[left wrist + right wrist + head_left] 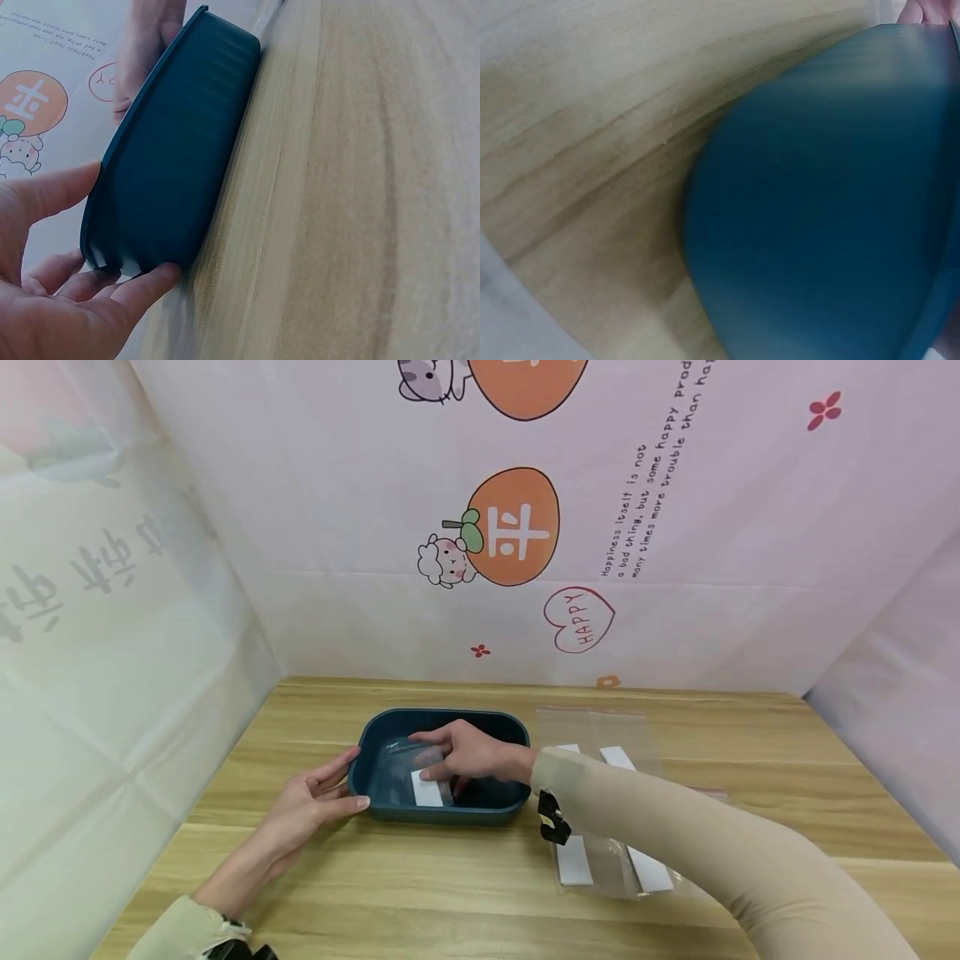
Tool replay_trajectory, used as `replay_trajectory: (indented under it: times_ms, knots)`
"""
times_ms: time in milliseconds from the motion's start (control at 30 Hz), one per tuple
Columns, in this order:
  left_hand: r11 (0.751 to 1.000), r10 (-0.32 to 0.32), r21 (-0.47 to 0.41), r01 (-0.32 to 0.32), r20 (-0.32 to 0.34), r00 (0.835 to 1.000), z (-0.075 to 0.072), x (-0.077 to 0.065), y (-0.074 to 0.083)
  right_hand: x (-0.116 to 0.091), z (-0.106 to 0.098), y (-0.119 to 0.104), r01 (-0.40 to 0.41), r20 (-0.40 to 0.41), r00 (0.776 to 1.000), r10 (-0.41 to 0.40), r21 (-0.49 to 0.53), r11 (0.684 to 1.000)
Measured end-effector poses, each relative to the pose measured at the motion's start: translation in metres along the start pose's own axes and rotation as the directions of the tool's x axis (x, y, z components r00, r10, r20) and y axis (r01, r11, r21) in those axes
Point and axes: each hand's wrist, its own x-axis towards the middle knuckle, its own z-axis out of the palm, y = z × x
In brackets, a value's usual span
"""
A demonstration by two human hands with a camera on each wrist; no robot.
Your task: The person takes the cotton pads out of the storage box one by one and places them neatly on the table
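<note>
A dark teal plastic tub (pixel 450 816) stands on the wooden table. My left hand (pixel 311 802) holds its left end, thumb at the rim and fingers against the outer wall, as the left wrist view shows on the tub's side (pixel 172 142). Inside the tub, my right hand (pixel 474 752) pinches a small clear plastic bag with a white label (pixel 427 789), thumb on the label. Part of that bag and some of the right fingers are hidden. In the right wrist view the tub's outer wall (pixel 817 202) hides the right hand's grip.
Several clear zip bags with white strips (pixel 573 860) lie flat on the table (pixel 412 893) right of the tub, partly under the right forearm. A printed white cloth (pixel 360 527) hangs behind the table, with pale cloth at both sides.
</note>
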Motion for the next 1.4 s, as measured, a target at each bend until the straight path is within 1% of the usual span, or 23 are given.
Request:
replay_trajectory:
  times_ms: [133, 333, 600, 800, 1000, 1233, 1400]
  knots:
    - [1.0, -0.002, 0.005, 0.002, 0.003, 1.0, 0.001, 0.0, 0.0, -0.004, -0.003, -0.005, 0.005, -0.005, 1.0, -0.005, -0.016, 1.0]
    - [1.0, -0.007, -0.008, 0.007, 0.003, 1.0, 0.001, -0.001, 0.0, -0.014, -0.011, -0.014, 0.04, -0.011, 0.999, -0.04, 0.012, 0.999]
    - [1.0, -0.01, 0.003, 0.01, 0.015, 1.0, 0.001, -0.002, 0.002, -0.032, -0.025, -0.029, 0.054, -0.04, 0.998, -0.053, 0.037, 0.998]
    - [1.0, -0.012, 0.002, 0.011, 0.022, 1.0, 0.002, -0.003, 0.003, -0.053, -0.044, -0.036, 0.054, -0.066, 0.997, -0.052, 0.037, 0.998]
    - [1.0, -0.008, 0.001, 0.008, 0.023, 1.0, 0.003, -0.003, 0.003, -0.077, -0.064, -0.039, 0.038, -0.069, 0.997, -0.036, 0.038, 0.999]
    - [1.0, -0.015, 0.004, 0.015, 0.018, 1.0, 0.003, -0.004, 0.003, -0.103, -0.089, -0.035, 0.026, -0.081, 0.996, -0.023, 0.034, 0.999]
    - [1.0, -0.014, -0.003, 0.015, 0.022, 1.0, 0.003, -0.003, 0.003, -0.123, -0.11, -0.024, 0.033, -0.11, 0.993, -0.031, 0.016, 0.999]
